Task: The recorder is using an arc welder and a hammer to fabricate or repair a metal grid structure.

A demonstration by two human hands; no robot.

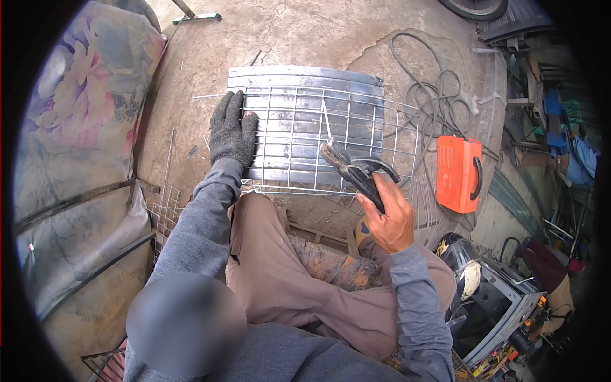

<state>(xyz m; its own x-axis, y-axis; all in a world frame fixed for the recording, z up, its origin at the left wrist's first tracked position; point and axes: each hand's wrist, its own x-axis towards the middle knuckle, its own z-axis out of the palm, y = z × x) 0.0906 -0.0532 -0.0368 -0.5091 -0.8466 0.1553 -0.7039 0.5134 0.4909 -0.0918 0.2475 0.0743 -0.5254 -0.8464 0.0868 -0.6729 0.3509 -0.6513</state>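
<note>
My left hand (233, 130), in a dark knitted glove, grips the left edge of a welded wire grid (305, 135). Its fingers lie close together over the wires, and a bare thumb tip shows through the glove. Under the grid is a ribbed grey metal sheet (305, 75). Bare, my right hand (389, 218) is closed round the handle of a black welding electrode holder (356, 173). From the holder's jaws a thin welding electrode (327, 118) points away from me, over the right part of the grid. Whether its tip touches a wire, I cannot tell.
An orange welding machine (453, 173) stands to the right, with a dark cable (439, 95) coiled on the concrete floor beyond it. Near my right knee lies a welding helmet (468, 270). A flowered sheet (83, 83) hangs on the left. Below the grid sits a rusty cylinder (331, 261).
</note>
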